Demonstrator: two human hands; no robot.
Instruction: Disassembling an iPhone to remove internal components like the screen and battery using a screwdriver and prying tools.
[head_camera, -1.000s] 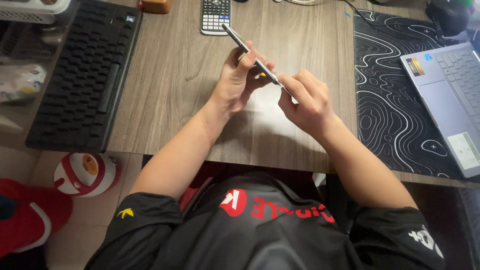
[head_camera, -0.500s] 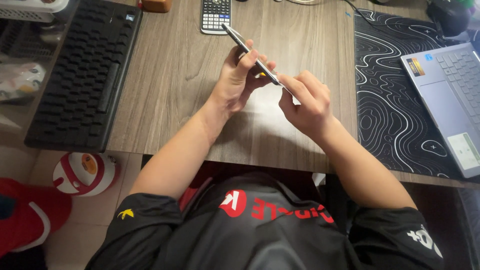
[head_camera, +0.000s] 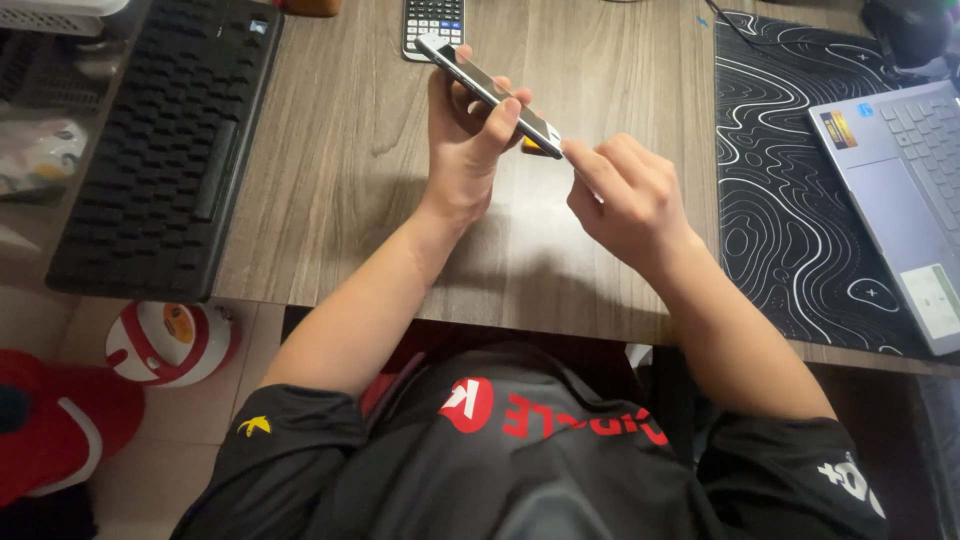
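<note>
The left hand (head_camera: 462, 150) grips a slim dark smartphone with a silver edge (head_camera: 490, 90), fingers curled round it, holding it tilted above the wood-grain worktop (head_camera: 340, 170). The right hand (head_camera: 625, 200) pinches at the phone's near end, seemingly with a thin tool, though that is too small to tell. A grey calculator (head_camera: 432, 22) lies just beyond.

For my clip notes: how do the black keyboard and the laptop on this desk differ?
The black keyboard lies at the left, on bare wood of the desk; the laptop sits at the right, on a black mat with white wavy lines. The keyboard is black, the laptop pale silver-blue with a touchpad. Both lie flat, away from the hands.
</note>
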